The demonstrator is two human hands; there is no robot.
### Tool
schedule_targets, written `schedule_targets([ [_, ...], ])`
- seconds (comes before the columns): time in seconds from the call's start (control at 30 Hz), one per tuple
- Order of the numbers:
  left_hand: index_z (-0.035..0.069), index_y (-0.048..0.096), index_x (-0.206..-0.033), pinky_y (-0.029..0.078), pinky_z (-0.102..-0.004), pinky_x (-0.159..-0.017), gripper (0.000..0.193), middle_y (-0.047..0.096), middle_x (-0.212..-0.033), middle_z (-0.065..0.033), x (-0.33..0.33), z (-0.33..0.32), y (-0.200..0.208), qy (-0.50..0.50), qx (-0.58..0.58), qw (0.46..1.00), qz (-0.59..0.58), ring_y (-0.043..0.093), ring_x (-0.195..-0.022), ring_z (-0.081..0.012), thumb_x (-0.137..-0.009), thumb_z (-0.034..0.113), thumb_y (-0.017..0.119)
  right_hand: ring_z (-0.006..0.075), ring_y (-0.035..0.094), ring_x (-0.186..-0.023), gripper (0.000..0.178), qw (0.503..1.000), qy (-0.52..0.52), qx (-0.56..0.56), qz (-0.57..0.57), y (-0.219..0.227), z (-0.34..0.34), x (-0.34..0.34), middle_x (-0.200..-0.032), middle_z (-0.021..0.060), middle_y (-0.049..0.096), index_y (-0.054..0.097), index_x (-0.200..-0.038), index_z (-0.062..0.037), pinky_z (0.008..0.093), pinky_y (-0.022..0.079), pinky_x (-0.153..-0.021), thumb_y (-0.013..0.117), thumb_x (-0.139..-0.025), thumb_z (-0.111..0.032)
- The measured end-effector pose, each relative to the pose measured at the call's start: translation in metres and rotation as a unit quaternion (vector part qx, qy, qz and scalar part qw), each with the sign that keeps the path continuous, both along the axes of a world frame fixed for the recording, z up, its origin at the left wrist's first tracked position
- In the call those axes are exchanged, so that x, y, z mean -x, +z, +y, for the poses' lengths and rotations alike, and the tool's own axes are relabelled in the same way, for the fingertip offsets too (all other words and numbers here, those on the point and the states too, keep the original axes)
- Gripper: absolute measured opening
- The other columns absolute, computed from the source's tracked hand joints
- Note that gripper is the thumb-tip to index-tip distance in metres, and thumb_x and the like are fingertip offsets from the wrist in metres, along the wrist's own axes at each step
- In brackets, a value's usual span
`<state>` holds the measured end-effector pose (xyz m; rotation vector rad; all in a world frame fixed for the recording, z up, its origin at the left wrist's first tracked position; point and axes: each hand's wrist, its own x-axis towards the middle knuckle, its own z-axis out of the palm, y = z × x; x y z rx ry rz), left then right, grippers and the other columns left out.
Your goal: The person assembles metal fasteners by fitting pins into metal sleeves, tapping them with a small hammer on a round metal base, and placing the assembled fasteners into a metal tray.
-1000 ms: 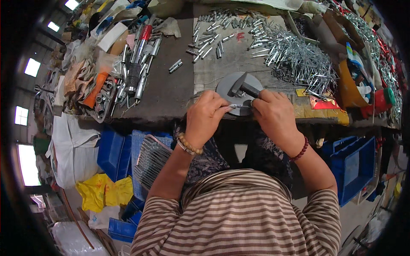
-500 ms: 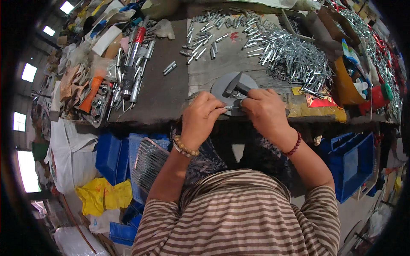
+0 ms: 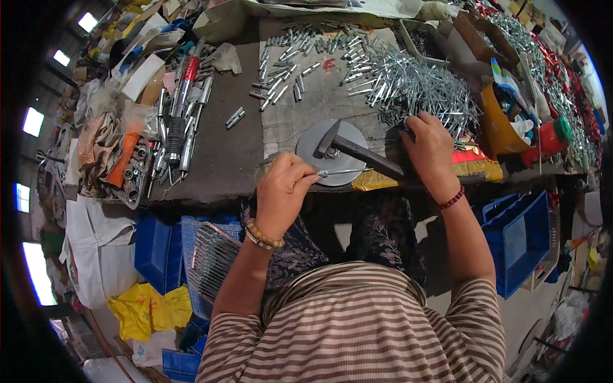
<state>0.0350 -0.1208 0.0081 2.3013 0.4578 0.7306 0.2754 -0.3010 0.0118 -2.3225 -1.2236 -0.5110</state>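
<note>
My left hand (image 3: 283, 195) pinches one end of a thin metal rod (image 3: 343, 171), which points right across the near edge of a round grey disc (image 3: 311, 137). A hammer (image 3: 367, 155) lies on the disc, its head near the middle and its dark handle slanting toward my right hand. My right hand (image 3: 431, 152) is away from the rod, with its fingertips drawn together beside small dark metal pieces (image 3: 393, 117). Whatever those fingertips hold is too small to make out. Beyond them spreads a heap of shiny metal rods (image 3: 424, 80).
Short metal tubes (image 3: 278, 80) lie at the back on a worn sheet. Long tools with a red one (image 3: 190, 69) lie at the left. An orange tub (image 3: 504, 121) and a red container (image 3: 543, 150) stand at the right. Blue crates (image 3: 520, 239) sit below the bench.
My right hand has left the rod and moved right and away from me to the small dark pieces. My left hand keeps the rod. The hammer's handle now shows fully; the view has shifted slightly.
</note>
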Motion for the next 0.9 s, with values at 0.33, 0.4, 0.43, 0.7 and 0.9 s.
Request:
schedule_targets([
  [0.33, 0.003, 0.075, -0.093, 0.052, -0.033, -0.072, 0.011, 0.064, -0.091, -0.0081, 0.0, 0.0, -0.004, 0.004, -0.02, 1.0, 0.0, 0.066, -0.082, -0.0234, -0.083, 0.006, 0.077, 0.0317, 0.066, -0.086, 0.015, 0.996, 0.02, 0.074, -0.055, 0.002, 0.013, -0.014, -0.088, 0.0086, 0.062, 0.065, -0.09, -0.008, 0.0432, 0.055, -0.073, 0.073, -0.078, -0.012],
  [0.4, 0.004, 0.075, -0.093, 0.052, -0.0336, -0.072, 0.01, 0.064, -0.091, -0.0082, 0.001, 0.0, -0.003, 0.007, -0.028, 1.0, -0.004, 0.066, -0.083, -0.0244, -0.084, 0.007, 0.077, 0.0335, 0.067, -0.084, 0.016, 0.998, 0.022, 0.06, 0.017, 0.015, 0.012, -0.002, -0.09, 0.0103, 0.064, 0.064, -0.094, -0.0075, 0.0453, 0.054, -0.072, 0.072, -0.08, -0.011],
  [0.43, 0.004, 0.074, -0.094, 0.052, -0.0341, -0.073, 0.01, 0.063, -0.091, -0.0085, 0.001, 0.0, -0.002, 0.001, -0.033, 0.999, -0.005, 0.065, -0.083, -0.0253, -0.084, 0.008, 0.076, 0.0335, 0.067, -0.084, 0.016, 0.998, 0.028, 0.061, 0.017, 0.015, 0.013, 0.003, -0.09, 0.0103, 0.064, 0.064, -0.094, -0.0075, 0.0453, 0.054, -0.072, 0.072, -0.08, -0.011],
  [0.7, 0.01, 0.072, -0.09, 0.051, -0.0416, -0.076, 0.007, 0.061, -0.092, -0.0056, 0.003, -0.001, -0.006, 0.005, -0.047, 0.999, 0.002, 0.063, -0.09, -0.0279, -0.086, 0.014, 0.074, 0.0385, 0.065, -0.086, 0.018, 0.97, 0.194, -0.025, 0.147, 0.034, 0.031, 0.044, -0.091, 0.0144, 0.064, 0.065, -0.097, -0.0049, 0.0465, 0.052, -0.072, 0.07, -0.08, -0.004],
  [0.9, 0.006, 0.07, -0.092, 0.052, -0.0404, -0.075, 0.01, 0.062, -0.094, -0.0096, 0.004, 0.002, -0.01, 0.009, -0.081, 0.997, 0.002, 0.064, -0.086, -0.0305, -0.084, 0.01, 0.073, 0.0392, 0.065, -0.087, 0.034, 0.938, 0.289, -0.055, 0.183, 0.024, 0.062, 0.091, -0.092, 0.0152, 0.065, 0.06, -0.111, -0.0053, 0.0457, 0.052, -0.073, 0.07, -0.079, 0.001],
])
